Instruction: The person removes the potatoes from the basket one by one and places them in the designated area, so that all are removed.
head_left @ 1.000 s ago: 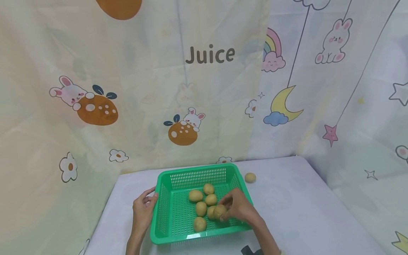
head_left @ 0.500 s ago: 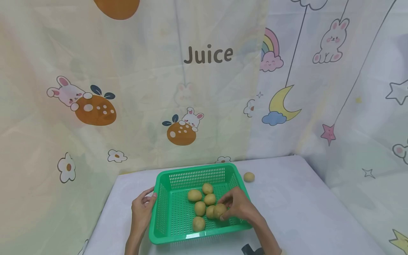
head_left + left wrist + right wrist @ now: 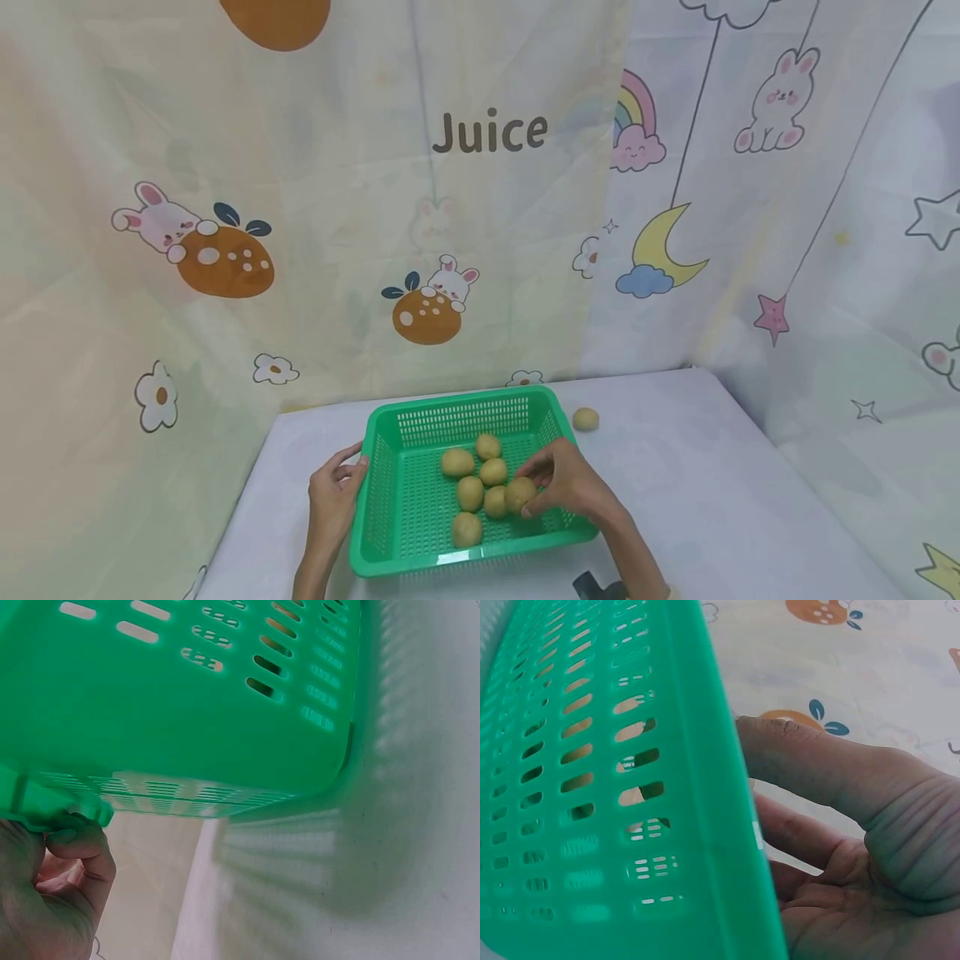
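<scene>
A green plastic basket (image 3: 420, 550) with slotted walls sits on the white-covered table. My left hand (image 3: 332, 496) grips its left rim, and the left wrist view shows the thumb and curled fingers (image 3: 86, 847) at that rim. Over the right part of the basket, my right hand (image 3: 566, 483) holds a potato (image 3: 521, 496) between thumb and fingers. Several other potatoes lie on the basket floor, among them one (image 3: 496, 502) right beside the held one and another (image 3: 467, 530) nearest the front wall. In the right wrist view the basket wall (image 3: 697, 787) hides the fingertips and the held potato.
A single potato (image 3: 586, 419) lies on the table (image 3: 690, 483) outside the basket, near its back right corner. A dark object (image 3: 596, 587) shows at the bottom edge beside the right forearm. Printed fabric curtains (image 3: 337, 208) stand behind and at both sides.
The held potato has shifted slightly to the right, away from the potato beside it. My left hand stays on the rim, and the head view has moved a little.
</scene>
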Action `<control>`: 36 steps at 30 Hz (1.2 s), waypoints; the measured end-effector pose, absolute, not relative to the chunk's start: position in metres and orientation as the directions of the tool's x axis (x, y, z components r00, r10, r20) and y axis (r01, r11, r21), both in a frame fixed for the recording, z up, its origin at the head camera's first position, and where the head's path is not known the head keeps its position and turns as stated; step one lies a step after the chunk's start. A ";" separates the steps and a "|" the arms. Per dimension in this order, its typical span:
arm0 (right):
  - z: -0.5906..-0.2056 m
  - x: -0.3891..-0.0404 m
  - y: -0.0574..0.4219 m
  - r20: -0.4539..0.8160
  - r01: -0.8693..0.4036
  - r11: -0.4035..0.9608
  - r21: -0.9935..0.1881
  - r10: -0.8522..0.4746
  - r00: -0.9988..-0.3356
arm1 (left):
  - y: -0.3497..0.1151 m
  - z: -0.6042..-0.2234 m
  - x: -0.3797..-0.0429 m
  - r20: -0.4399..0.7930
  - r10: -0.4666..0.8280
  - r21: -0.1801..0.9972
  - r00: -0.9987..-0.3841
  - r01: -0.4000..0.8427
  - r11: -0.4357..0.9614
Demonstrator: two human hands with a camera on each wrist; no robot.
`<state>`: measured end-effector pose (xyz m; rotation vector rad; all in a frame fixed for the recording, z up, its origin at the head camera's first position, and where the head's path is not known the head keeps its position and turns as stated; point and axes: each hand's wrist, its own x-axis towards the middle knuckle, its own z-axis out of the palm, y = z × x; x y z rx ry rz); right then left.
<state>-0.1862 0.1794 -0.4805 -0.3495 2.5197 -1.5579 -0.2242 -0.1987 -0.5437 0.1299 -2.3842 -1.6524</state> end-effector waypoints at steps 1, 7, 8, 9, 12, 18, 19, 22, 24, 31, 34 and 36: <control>-0.480 -0.186 0.180 -0.012 -0.113 0.430 -0.896 -0.278 -0.961 | -0.199 -0.544 -0.224 0.142 -0.208 0.933 -0.968 0.060 0.356; -0.479 -0.186 0.182 -0.007 -0.123 0.433 -0.893 -0.285 -0.958 | -0.199 -0.543 -0.223 0.124 -0.208 0.935 -0.970 0.044 0.351; -0.478 -0.186 0.183 -0.005 -0.127 0.436 -0.891 -0.289 -0.957 | -0.199 -0.543 -0.223 0.122 -0.208 0.936 -0.970 0.042 0.350; -0.478 -0.186 0.184 -0.003 -0.132 0.437 -0.890 -0.294 -0.956 | -0.199 -0.542 -0.223 0.119 -0.206 0.936 -0.971 0.041 0.351; -0.476 -0.186 0.186 0.005 -0.144 0.437 -0.888 -0.305 -0.952 | -0.199 -0.540 -0.222 0.112 -0.202 0.934 -0.973 0.034 0.354; -0.474 -0.186 0.188 0.015 -0.165 0.445 -0.880 -0.321 -0.947 | -0.198 -0.538 -0.222 0.107 -0.200 0.932 -0.974 0.028 0.362; -0.474 -0.186 0.188 0.017 -0.168 0.446 -0.879 -0.323 -0.946 | -0.197 -0.538 -0.222 0.108 -0.201 0.932 -0.974 0.029 0.361; -0.473 -0.186 0.189 0.022 -0.176 0.447 -0.877 -0.328 -0.945 | -0.197 -0.539 -0.223 0.110 -0.202 0.931 -0.973 0.029 0.364; -0.472 -0.186 0.190 0.024 -0.180 0.446 -0.877 -0.332 -0.943 | -0.197 -0.540 -0.223 0.109 -0.204 0.930 -0.973 0.027 0.368; -0.468 -0.184 0.193 0.044 -0.202 0.454 -0.868 -0.334 -0.942 | -0.199 -0.540 -0.223 0.119 -0.204 0.931 -0.972 0.039 0.362; -0.467 -0.184 0.195 0.050 -0.208 0.452 -0.868 -0.337 -0.940 | -0.199 -0.540 -0.223 0.128 -0.197 0.932 -0.972 0.050 0.359; -0.467 -0.185 0.196 0.050 -0.209 0.452 -0.867 -0.339 -0.939 | -0.198 -0.540 -0.223 0.132 -0.195 0.932 -0.972 0.055 0.357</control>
